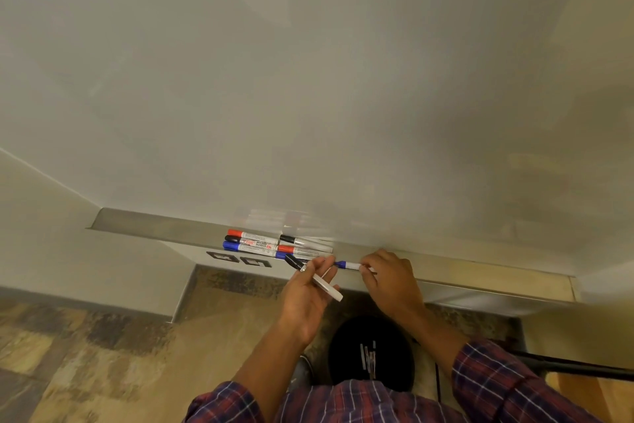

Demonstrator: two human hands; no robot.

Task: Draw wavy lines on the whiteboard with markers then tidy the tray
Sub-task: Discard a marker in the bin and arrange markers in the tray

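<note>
Overhead, the whiteboard (308, 79) was a plain, glossy off-white sheet, faintly mirroring the pens just above the metal tray (154, 227) along its bottom edge. That tray held a tight cluster of markers (271, 245) with white barrels, lying lengthwise side by side, a red-capped marker (254, 236) at the back. The left hand (308, 295) curled its fingers round a tilted black-capped marker (324, 285) just off the tray's front, while the right hand (391, 280) pinched the white end of a blue-capped marker (347, 264) at the tray's lip.

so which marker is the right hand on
The blue-capped marker at the near edge of the tray, pinched by the right hand; the left hand grips a black-capped marker, the rest lie untouched.
</note>
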